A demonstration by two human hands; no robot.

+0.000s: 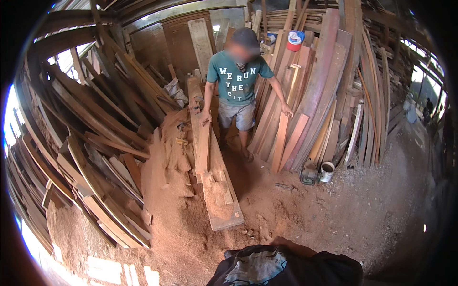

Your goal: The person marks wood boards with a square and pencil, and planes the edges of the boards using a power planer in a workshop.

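Note:
Neither of my hands shows; only my dark shirt [310, 269] and a bit of bare arm [296, 248] appear at the lower edge. Ahead of me lies a long wooden bench board [226, 222], dusted with sawdust. On it rests a reddish plank [203, 152]. A co-worker in a green T-shirt [236, 78] stands beside the bench, one hand [206, 117] on the plank's far end. That person's other hand [286, 110] is at the top of an upright reddish board [280, 143].
Dark planks [90, 128] lean in rows along the left. More boards [324, 86] lean behind the co-worker, with a red, white and blue cap [295, 40] on them. A white bucket [327, 171] stands at their foot. Sawdust [167, 205] is heaped around the bench.

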